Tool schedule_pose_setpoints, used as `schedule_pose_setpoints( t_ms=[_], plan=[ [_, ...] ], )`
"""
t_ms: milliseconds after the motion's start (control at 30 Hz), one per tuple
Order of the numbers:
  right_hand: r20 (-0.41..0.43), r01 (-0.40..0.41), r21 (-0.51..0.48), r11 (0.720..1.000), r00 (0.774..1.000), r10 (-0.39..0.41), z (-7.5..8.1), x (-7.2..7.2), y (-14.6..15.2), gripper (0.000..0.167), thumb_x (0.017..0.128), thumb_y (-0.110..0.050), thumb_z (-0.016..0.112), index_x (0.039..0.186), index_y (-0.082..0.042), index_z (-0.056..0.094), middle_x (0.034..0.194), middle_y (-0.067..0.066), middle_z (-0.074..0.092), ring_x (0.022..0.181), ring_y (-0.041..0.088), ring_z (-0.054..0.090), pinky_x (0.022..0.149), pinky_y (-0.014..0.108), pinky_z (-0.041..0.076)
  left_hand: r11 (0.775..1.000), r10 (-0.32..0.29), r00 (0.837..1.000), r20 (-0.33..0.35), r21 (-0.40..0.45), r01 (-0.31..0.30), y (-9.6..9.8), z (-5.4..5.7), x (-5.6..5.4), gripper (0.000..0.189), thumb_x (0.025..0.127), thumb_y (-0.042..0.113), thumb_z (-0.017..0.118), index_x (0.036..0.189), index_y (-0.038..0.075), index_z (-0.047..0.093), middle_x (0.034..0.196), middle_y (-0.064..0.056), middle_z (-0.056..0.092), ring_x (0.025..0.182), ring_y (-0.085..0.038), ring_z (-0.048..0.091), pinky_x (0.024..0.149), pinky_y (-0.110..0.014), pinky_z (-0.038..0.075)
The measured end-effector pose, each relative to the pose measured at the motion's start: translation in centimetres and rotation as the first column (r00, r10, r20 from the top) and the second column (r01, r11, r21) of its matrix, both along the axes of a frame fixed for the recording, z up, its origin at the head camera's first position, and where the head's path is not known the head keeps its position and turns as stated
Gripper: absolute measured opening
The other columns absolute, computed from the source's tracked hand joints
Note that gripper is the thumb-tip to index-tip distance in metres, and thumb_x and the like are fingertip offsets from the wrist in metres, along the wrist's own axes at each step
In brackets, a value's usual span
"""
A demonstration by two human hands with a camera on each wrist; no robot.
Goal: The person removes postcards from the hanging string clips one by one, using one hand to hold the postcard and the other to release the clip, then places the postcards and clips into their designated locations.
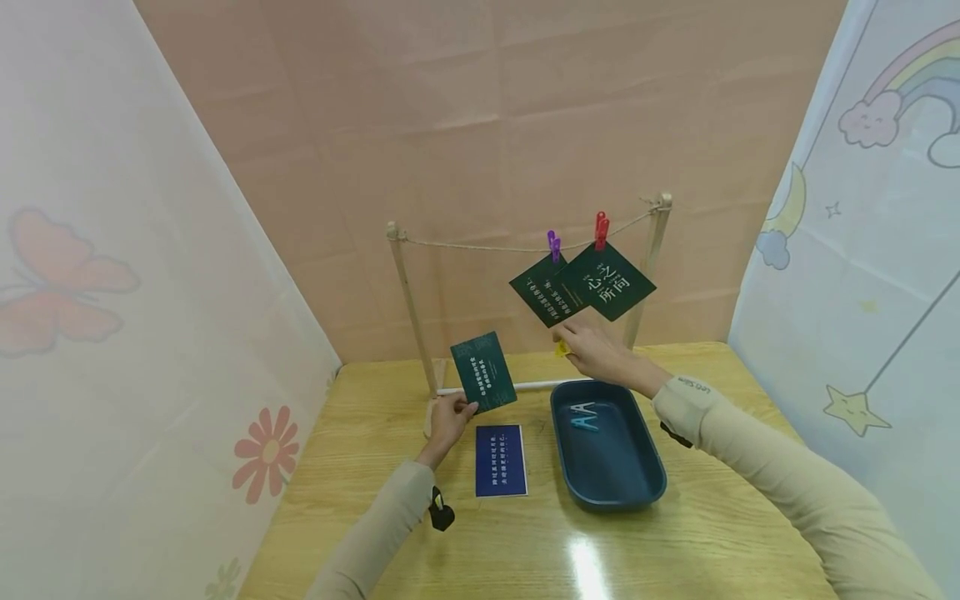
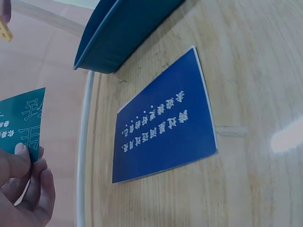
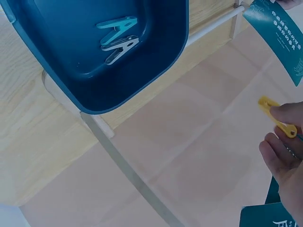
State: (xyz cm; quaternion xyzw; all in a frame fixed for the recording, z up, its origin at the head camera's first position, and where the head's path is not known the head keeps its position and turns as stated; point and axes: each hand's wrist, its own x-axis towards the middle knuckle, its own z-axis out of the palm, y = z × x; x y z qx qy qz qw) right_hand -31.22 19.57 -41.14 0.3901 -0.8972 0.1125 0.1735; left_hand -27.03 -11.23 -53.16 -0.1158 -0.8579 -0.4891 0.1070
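Observation:
My left hand (image 1: pixel 452 419) pinches a green card (image 1: pixel 483 372) by its lower edge, holding it up in front of the wooden stand. In the left wrist view the thumb lies on the card's (image 2: pixel 23 120) printed face. Between thumb and fingers of my right hand (image 1: pixel 596 343) is a yellow clothespin (image 3: pixel 277 116). That hand is just below two dark green cards hung on the string (image 1: pixel 480 247). A purple clothespin (image 1: pixel 554 246) grips the left card (image 1: pixel 546 290), and a red clothespin (image 1: pixel 602 231) grips the right card (image 1: pixel 607 282), which overlaps it.
A blue card (image 1: pixel 501 461) lies on the wooden table (image 1: pixel 360 500). To its right stands a dark blue tray (image 1: pixel 611 492) holding a blue clothespin (image 1: pixel 584 424) and a grey one (image 1: pixel 582 408). The stand's left post (image 1: pixel 411 304) and right post (image 1: pixel 649 267) carry the string.

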Motion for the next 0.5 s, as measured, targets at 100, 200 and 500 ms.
schedule_pose_setpoints(
  t_ms=[100,200,500],
  plan=[
    [0.015,0.001,0.02,1.0,1.0,-0.002,-0.4,0.2,0.1,0.034,0.083,0.005,0.076,0.115,0.003,0.064,0.108,0.017,0.061,0.095,0.031,0.061,0.078,0.042,0.057,1.0,-0.008,0.999,0.031,-0.014,0.008,-0.2,-0.4,0.1,0.019,0.093,0.0,0.066,0.076,-0.002,0.061,0.074,-0.012,0.068,0.065,-0.018,0.059,0.054,-0.027,0.043],
    [0.035,0.003,0.035,0.999,0.999,-0.004,-0.8,0.4,0.3,0.031,0.084,0.003,0.076,0.113,0.002,0.065,0.106,0.016,0.063,0.094,0.031,0.061,0.078,0.044,0.056,0.999,-0.005,0.997,0.081,-0.032,0.007,-0.3,-0.6,0.1,0.012,0.094,0.003,0.067,0.084,-0.004,0.067,0.077,-0.012,0.07,0.066,-0.016,0.061,0.055,-0.027,0.047],
    [0.058,0.028,0.087,0.996,0.998,-0.034,-1.7,0.6,0.7,0.027,0.084,-0.003,0.075,0.11,-0.003,0.067,0.102,0.013,0.067,0.089,0.03,0.063,0.076,0.045,0.056,0.998,-0.035,0.986,0.165,-0.052,0.044,-0.8,-0.8,0.3,0.014,0.095,0.005,0.066,0.089,-0.007,0.069,0.076,-0.011,0.07,0.067,-0.02,0.065,0.058,-0.031,0.052]
  ],
)
